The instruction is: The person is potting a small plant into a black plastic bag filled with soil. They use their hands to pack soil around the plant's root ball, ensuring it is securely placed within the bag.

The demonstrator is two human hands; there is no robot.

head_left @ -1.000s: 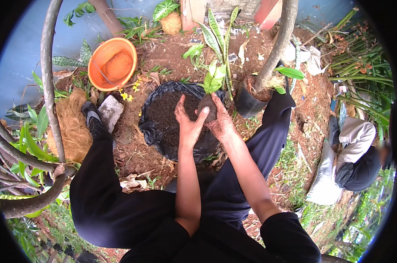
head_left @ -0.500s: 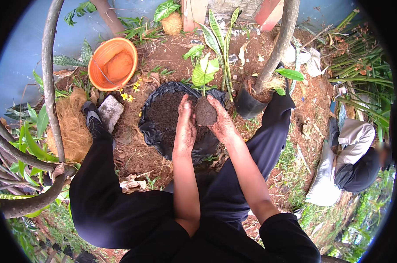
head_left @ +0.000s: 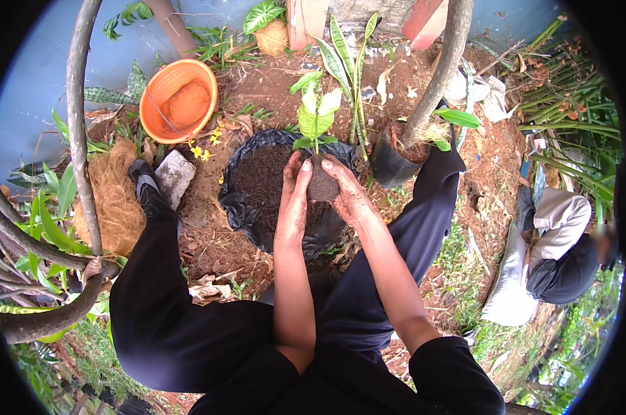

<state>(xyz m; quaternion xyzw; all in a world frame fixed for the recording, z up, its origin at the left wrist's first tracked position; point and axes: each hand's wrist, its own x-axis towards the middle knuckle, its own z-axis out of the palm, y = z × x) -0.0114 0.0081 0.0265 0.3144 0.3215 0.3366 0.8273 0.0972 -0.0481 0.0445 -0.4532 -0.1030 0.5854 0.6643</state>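
1. Soil ball (head_left: 323, 183), count one: being held up over the right part of one black plastic bag (head_left: 238, 220); showing a dark, compact, rounded form.
2. Leafy plant (head_left: 316, 123), count one: rising nearly upright from the top of the soil ball; spreading several pale green leaves, overlapping too much for an exact count.
3. Left hand (head_left: 296, 188), count one: cupping the soil ball, pressing against its left side; showing soil smears.
4. Right hand (head_left: 349, 195), count one: grasping the same ball from the right; likewise showing soil smears.
5. Loose dark soil (head_left: 261, 173), one mass: lying inside the bag.
6. Orange bucket (head_left: 188, 100), count one: standing beyond the bag, to its left; facing mouth-up.
7. Grey stone (head_left: 175, 178), count one: lying between one dark shoe (head_left: 147, 188) and the bag.
8. Brown fibre heap (head_left: 112, 200), count one: lying left of the shoe.
9. Black pot (head_left: 390, 164), count one: standing right of the bag, just beside the right leg (head_left: 427, 200).
10. Striped plant (head_left: 358, 76), count one: standing beyond the bag; raising at least three long leaves.
11. Co-worker (head_left: 565, 270), count one: staying low, well apart, at the far right.
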